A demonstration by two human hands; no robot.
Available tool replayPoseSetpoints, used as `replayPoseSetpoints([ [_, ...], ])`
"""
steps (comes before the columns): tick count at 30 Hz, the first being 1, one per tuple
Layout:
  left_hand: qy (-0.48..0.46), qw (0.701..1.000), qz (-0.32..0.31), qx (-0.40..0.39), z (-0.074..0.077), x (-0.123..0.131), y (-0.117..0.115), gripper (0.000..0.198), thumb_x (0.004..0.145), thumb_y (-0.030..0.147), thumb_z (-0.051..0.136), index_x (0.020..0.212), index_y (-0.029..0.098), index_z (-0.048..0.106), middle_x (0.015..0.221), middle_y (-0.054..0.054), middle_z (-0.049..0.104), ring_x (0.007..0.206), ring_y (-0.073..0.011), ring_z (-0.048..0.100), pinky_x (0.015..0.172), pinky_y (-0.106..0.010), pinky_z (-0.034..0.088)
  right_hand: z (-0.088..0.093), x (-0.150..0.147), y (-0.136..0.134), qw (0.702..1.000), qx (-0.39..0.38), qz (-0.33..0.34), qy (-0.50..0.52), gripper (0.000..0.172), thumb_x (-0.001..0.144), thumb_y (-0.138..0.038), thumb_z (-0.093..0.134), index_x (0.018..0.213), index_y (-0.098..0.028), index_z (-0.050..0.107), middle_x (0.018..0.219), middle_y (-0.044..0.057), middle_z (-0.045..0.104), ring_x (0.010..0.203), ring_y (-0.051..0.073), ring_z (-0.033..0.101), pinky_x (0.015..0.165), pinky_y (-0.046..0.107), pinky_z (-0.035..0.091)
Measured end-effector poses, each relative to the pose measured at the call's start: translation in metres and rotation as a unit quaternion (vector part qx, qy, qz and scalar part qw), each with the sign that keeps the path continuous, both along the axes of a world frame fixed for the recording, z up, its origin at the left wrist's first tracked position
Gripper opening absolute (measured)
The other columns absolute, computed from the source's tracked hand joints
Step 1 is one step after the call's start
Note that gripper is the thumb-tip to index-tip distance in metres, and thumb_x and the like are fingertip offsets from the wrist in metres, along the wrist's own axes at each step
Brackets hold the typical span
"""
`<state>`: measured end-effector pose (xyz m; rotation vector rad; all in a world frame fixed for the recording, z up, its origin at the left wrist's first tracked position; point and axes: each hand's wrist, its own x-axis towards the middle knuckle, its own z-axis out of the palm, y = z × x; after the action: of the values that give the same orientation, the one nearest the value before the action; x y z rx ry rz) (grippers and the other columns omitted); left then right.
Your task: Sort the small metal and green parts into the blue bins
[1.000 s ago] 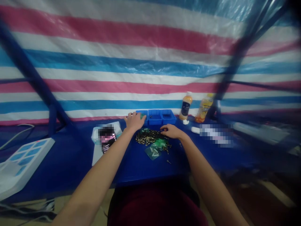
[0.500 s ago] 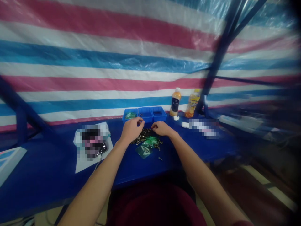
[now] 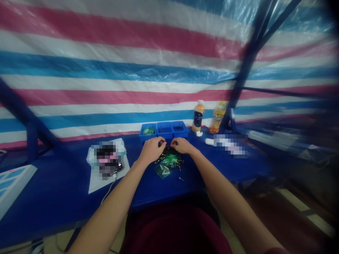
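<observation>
Two hands: both are at the pile of small brass parts (image 3: 169,158) in the middle of the blue table (image 3: 66,197), with their fingertips almost meeting.
Far left: a white panel with blue squares (image 3: 12,185) lies at the table's edge. Less of it shows than a second ago because the view has swung.
Phone (image 3: 107,160): blurred, it lies on a white sheet (image 3: 99,184) and has not moved.
Left hand (image 3: 151,150): a second ago it was stretched to the leftmost blue bin (image 3: 148,131), which holds green pieces. Now it is back at the pile's left edge with its fingers curled down. I cannot tell whether they pinch a part.
Green bag (image 3: 163,170): it lies flat just in front of the pile, unmoved.
Right hand (image 3: 181,145): it stays at the pile's right edge with its fingers bent. Anything in them is hidden.
Bottles: an orange bottle (image 3: 198,115) and a yellow bottle (image 3: 217,117) stand right of the bins, untouched.
</observation>
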<state>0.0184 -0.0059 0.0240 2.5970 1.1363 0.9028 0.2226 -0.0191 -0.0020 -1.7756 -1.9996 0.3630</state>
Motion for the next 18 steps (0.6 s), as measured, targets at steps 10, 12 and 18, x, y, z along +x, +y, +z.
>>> replayPoseSetpoints([
  [10,0.014,1.0,-0.008,-0.019,-0.0019,-0.0005,-0.0002,0.027,0.09,0.038,0.051,0.103,0.024,0.07,0.091,-0.004,0.074,0.086,-0.022,0.067,0.078,-0.032,0.048,0.002,0.0008,-0.0021,0.999,-0.02,0.02,0.017,0.019,0.086,-0.03,0.063,0.098,-0.023,0.077,0.1,0.003,0.075,0.093,0.019,0.066,0.079,0.024,0.046],
  [12,0.018,1.0,-0.009,-0.019,-0.0024,-0.0002,-0.0003,0.027,0.09,0.038,0.051,0.103,0.024,0.07,0.091,-0.004,0.074,0.087,-0.0221,0.068,0.078,-0.032,0.048,0.0013,0.0001,-0.0022,1.0,-0.015,0.016,0.016,0.018,0.086,-0.03,0.064,0.098,-0.023,0.075,0.096,0.003,0.074,0.088,0.017,0.066,0.077,0.023,0.046],
  [18,0.019,1.0,-0.013,-0.019,-0.0029,0.0002,-0.0009,0.027,0.09,0.038,0.052,0.104,0.023,0.07,0.091,-0.004,0.075,0.087,-0.022,0.068,0.077,-0.032,0.048,-0.0018,0.0007,0.0003,1.0,-0.013,0.01,0.024,0.017,0.086,-0.027,0.062,0.099,-0.021,0.071,0.093,0.003,0.073,0.081,0.015,0.064,0.07,0.022,0.044],
])
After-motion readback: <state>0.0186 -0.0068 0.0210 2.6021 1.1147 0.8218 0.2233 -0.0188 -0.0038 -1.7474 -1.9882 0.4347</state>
